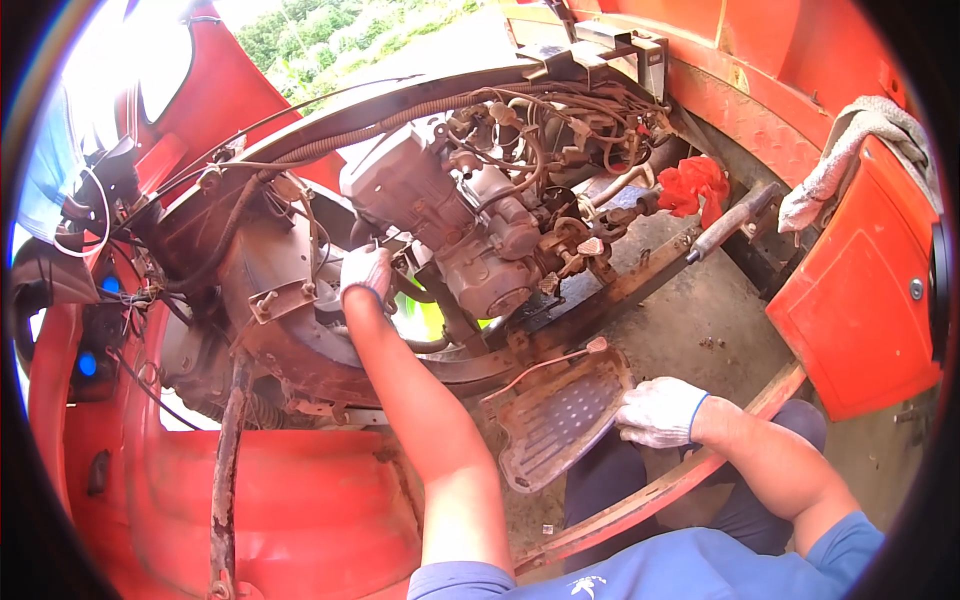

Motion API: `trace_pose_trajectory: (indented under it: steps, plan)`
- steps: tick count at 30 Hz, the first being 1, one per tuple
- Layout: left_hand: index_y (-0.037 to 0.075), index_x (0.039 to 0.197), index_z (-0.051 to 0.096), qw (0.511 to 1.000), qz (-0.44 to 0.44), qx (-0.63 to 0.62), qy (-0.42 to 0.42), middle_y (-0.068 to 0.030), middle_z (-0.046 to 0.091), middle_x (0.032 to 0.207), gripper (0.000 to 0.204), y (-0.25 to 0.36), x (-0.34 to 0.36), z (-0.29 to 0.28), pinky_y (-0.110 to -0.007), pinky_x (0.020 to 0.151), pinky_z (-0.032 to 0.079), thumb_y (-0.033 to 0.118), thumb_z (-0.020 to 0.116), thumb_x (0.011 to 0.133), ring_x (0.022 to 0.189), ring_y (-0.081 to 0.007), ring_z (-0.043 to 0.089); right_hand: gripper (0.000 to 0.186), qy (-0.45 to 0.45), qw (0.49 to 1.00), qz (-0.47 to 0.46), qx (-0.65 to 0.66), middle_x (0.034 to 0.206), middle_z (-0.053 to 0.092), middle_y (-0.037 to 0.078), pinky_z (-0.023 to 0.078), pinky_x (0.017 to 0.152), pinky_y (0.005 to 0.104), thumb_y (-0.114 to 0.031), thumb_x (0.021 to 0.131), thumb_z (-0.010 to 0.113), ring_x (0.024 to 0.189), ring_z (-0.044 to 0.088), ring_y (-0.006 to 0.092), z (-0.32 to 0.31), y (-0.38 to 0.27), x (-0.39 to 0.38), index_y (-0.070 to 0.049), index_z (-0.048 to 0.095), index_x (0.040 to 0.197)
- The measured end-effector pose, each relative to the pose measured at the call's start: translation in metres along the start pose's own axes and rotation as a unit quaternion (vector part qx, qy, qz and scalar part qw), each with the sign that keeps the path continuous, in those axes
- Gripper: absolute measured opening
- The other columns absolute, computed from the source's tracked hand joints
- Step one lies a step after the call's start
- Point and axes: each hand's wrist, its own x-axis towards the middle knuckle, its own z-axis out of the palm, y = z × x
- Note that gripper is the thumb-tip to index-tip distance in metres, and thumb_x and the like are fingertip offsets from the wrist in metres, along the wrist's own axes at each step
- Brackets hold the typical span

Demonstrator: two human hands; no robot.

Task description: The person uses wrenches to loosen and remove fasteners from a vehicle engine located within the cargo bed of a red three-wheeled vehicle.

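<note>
My left hand (367, 270), in a white work glove, reaches in beside a dusty grey engine (440, 215) within a rusty metal frame (290, 345). Its fingers are closed; what they hold is hidden among the hoses and brackets. A worn foot plate (562, 422) with raised dots and ribs lies tilted in front of the frame. At its right rim is my right hand (660, 411), also gloved, with fingers curled at the edge. A thin copper-coloured rod (545, 368) crosses the plate's upper side.
Wires and hoses (600, 115) run over the engine's top. A red cloth (692, 187) sits near a metal footpeg (735, 225). At right, a grey towel (865, 135) hangs over a red panel (860, 290). A red bar (670, 480) crosses before me. Red bodywork (300, 490) fills the lower left.
</note>
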Motion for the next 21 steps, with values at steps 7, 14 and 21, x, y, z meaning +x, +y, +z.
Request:
trace_pose_trajectory:
  steps: [7,14,21]
  plan:
    - [-0.003,0.096,0.069,0.999,-0.053,-0.004,0.004,-0.0212,0.068,0.08,0.032,0.012,-0.016,0.006,-0.046,0.066,0.052,0.022,0.05,0.089,0.067,-0.0333,0.065,0.026,0.002,1.0,0.007,0.003,0.092,0.069,0.015,0.055,0.08,0.0477,-0.033,0.095,0.061,0.092,0.069,0.0348,-0.001,-0.002,0.0,-0.009,0.07,0.093]
    - [-0.004,0.095,0.069,0.996,-0.008,0.083,0.017,-0.0195,0.068,0.076,0.031,-0.005,0.009,0.003,-0.045,0.057,0.051,0.02,0.051,0.086,0.059,-0.0309,0.063,0.026,0.018,1.0,0.015,0.007,0.092,0.068,0.015,0.055,0.082,0.0477,-0.033,0.095,0.062,0.092,0.069,0.0359,-0.003,0.0,0.001,-0.008,0.07,0.093]
    - [-0.005,0.104,0.069,0.989,0.006,0.118,0.085,-0.0311,0.068,0.107,0.039,-0.029,0.01,0.026,-0.051,0.088,0.05,0.024,0.048,0.088,0.103,-0.0474,0.066,0.027,-0.003,1.0,0.029,0.011,0.094,0.068,0.015,0.055,0.084,0.0475,-0.033,0.095,0.062,0.095,0.069,0.0353,-0.003,0.001,0.004,-0.007,0.069,0.094]
